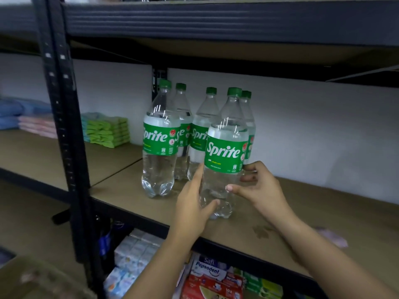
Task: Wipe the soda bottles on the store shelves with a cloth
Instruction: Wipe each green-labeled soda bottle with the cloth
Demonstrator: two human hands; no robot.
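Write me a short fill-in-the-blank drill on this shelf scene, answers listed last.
1. Both hands, left hand and right hand, hold the front bottle, whose label reads ____.
2. The bottle caps are ____ in colour.
3. The bottles stand on the ____.
4. The box below reads ____.

Missing words: Sprite; green; shelf; Pepsodent

Five clear Sprite bottles with green caps and green labels stand upright on the shelf [302, 214]. The nearest bottle [223, 152] stands close to the shelf's front edge. The left bottle [159, 139] stands beside it, and three back bottles [203, 130] stand behind them. A pale cloth [332, 236] lies at the front edge, well to the right.
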